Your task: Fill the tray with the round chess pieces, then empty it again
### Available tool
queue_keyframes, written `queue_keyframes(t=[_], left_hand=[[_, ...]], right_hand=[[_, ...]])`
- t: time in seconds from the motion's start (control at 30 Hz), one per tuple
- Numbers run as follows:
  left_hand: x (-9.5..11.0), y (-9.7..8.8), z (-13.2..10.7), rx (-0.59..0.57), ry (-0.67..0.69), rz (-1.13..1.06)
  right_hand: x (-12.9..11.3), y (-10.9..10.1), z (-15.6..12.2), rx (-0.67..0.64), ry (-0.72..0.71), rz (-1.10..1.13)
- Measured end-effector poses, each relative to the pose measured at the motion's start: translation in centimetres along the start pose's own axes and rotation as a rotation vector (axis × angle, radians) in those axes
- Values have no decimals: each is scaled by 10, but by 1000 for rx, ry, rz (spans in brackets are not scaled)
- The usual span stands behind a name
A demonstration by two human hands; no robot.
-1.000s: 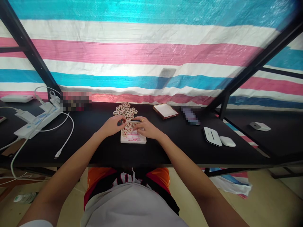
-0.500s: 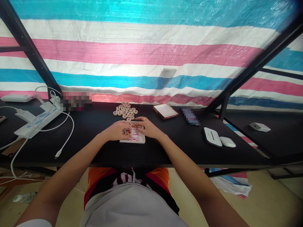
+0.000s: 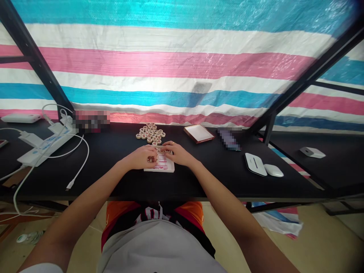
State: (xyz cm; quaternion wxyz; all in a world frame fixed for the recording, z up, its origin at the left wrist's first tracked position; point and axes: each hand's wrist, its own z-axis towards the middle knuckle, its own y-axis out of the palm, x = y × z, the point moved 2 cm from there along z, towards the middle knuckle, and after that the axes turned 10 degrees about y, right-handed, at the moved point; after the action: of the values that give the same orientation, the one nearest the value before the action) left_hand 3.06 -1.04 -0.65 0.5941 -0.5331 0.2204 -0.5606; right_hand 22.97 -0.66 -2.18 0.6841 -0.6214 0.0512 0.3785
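Striped sheeting [image 3: 176,62] faces us. Left hand [image 3: 141,157] curls at the box's [image 3: 159,170] ten o'clock, right hand [image 3: 178,153] at two, perhaps steadying xiangqi pieces [image 3: 149,159]; we can't tell their pinch.

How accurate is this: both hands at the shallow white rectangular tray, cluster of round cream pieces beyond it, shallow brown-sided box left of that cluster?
One placement is wrong: the head view shows the shallow brown-sided box right of the cluster of round cream pieces. The left hand and right hand are at the shallow white rectangular tray, cluster beyond it.
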Motion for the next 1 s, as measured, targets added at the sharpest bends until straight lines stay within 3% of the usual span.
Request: queue_keyframes(t=[0.23, 0.53, 1.0], left_hand=[[2, -5, 0, 26, -36, 20], [-27, -16, -8, 203, -268, 109], [-40, -15, -12, 178, -363, 93]], right_hand=[[1, 0, 0, 7, -7, 3], [1, -1, 0, -4, -4, -2], [2, -1, 1, 0, 0, -3]])
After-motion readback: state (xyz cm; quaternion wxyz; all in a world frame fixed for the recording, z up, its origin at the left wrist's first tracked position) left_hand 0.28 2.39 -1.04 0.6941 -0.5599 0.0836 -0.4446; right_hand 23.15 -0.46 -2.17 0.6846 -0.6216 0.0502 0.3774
